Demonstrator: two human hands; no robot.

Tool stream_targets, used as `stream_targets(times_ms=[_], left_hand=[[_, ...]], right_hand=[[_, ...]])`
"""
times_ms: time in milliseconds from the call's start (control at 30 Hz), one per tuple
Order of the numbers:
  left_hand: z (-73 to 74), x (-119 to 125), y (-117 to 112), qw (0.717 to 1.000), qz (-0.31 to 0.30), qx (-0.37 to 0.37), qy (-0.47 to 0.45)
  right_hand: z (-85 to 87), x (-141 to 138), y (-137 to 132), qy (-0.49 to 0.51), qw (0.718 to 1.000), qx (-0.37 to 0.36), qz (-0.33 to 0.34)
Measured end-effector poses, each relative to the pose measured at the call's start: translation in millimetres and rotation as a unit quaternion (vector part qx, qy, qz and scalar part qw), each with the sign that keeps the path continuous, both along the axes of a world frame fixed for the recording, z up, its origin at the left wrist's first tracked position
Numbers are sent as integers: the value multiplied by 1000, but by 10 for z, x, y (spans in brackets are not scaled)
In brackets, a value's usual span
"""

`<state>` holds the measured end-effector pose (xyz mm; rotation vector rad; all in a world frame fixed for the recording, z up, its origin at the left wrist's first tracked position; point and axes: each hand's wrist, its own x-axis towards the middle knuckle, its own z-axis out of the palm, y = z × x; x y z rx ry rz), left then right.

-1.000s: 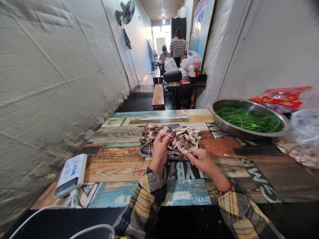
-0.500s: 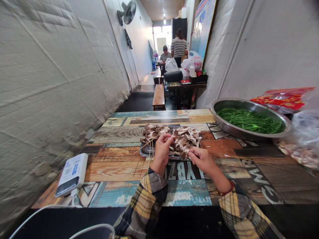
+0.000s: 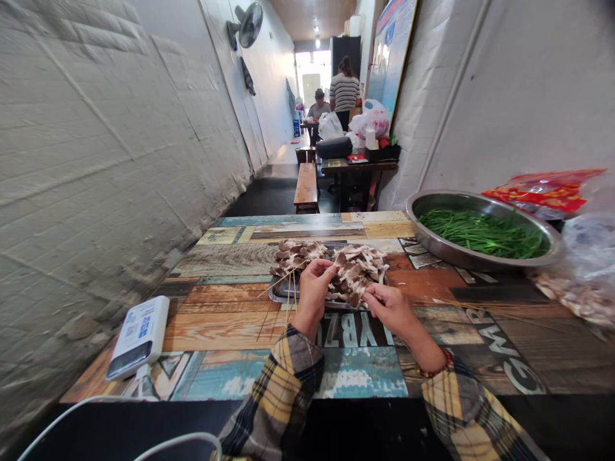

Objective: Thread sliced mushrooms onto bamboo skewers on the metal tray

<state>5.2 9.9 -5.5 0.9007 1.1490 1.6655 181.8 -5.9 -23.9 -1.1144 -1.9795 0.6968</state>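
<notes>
My left hand [image 3: 314, 294] is shut on thin bamboo skewers [image 3: 289, 304], whose ends fan out down and to the left. My right hand [image 3: 389, 310] pinches a piece of pale oyster mushroom close to the left hand. Both hands sit over the near edge of a metal tray [image 3: 283, 293] holding a heap of torn oyster mushroom pieces [image 3: 358, 272]. The tray stands on a table with a printed wood-plank pattern [image 3: 225, 326]. My hands hide part of the tray's near rim.
A steel basin of green chives [image 3: 483, 234] stands at the table's right, by a red packet [image 3: 542, 192] and a clear plastic bag [image 3: 581, 282]. A white power bank [image 3: 138, 337] with a cable lies left. A wall runs along the left side.
My left hand has shifted slightly right, closer to my right hand. Both hands remain over the tray, and the view has moved only a little.
</notes>
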Motion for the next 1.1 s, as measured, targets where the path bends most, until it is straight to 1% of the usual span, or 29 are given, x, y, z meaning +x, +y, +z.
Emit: stream_targets(times_ms=[167,300,467,567,700,867,1033,1100], left_hand=[[31,8,-21,999,1,5,45],[33,5,-24,997,1,14,76],[-23,-4,-7,993,-13,30,114],[-31,-3,-11,989,-23,36,138],[6,0,-27,991,-33,33,127],[33,6,-33,997,-31,5,63],[27,18,-40,995,-69,-13,76],[33,17,-46,994,-75,-18,73]], right_hand=[[7,2,-3,-6,1000,-1,-1],[-25,5,0,-4,1000,5,-2],[-65,2,5,-8,999,39,-11],[-71,-6,6,-24,997,69,-26],[-93,-13,11,-37,993,106,-34],[-153,-4,23,-64,987,135,-58],[-166,-14,19,-74,985,149,-43],[-153,-19,14,-73,985,149,-39]])
